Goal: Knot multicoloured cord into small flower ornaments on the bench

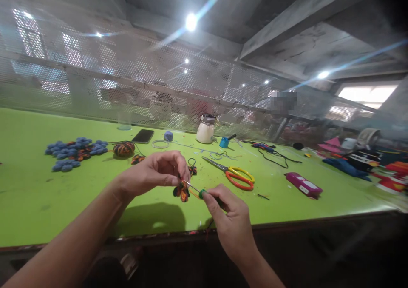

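My left hand [156, 173] pinches a small crocheted flower [181, 191] in black and orange yarn, holding it above the green table [153, 232]. In my right hand [228, 218] is a crochet hook [201, 193] with a green handle, its metal shaft reaching to the top of the flower. An orange strand runs between the flower and my right hand. Whether the hook's tip is inside a stitch I cannot tell. Just behind the hands lies another small dark-and-orange piece [192, 169] with a loop of yarn.
Scissors [239, 178] with yellow and orange handles lie right of the hands, near a purple box [303, 185]. Blue crocheted flowers [65, 149], a multicoloured yarn ball [123, 149] and a phone [143, 136] are left. A white jar [205, 129] stands behind, before a perforated screen [178, 96].
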Tool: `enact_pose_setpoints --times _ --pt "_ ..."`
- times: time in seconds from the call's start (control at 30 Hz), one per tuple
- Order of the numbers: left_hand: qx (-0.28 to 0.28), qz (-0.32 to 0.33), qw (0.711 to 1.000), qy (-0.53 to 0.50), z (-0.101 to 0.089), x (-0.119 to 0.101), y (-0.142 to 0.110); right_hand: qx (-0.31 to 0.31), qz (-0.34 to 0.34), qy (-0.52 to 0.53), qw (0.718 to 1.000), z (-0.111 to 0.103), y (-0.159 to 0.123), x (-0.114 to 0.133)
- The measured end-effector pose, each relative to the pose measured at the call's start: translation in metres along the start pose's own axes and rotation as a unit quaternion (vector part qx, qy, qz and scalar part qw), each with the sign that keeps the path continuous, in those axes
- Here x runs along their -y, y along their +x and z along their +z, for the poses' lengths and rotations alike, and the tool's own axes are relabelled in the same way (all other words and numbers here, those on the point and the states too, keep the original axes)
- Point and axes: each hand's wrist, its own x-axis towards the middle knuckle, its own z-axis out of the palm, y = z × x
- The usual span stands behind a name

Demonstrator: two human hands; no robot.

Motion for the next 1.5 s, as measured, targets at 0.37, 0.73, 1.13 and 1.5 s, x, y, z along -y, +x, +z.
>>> enact_pose_setpoints --times 0.37,0.73,1.13,1.5 --pt "-0.009 0.004 1.000 0.015 0.002 -0.002 -0.001 -0.001 0.024 0.005 1.000 -0.001 -0.004 0.003" --pt "-0.008 0.010 1.000 0.023 0.001 -0.001 -0.001 -0.063 -0.132 -0.145 0.979 -0.011 -0.005 0.008" --pt "-0.003 0.006 1.000 0.019 0.004 -0.001 0.000 -0.012 -0.026 -0.024 0.999 -0.013 -0.005 0.026" --pt "-0.008 -0.008 0.999 0.049 0.007 0.003 0.004 0.058 0.150 0.227 0.960 0.012 0.022 0.025"
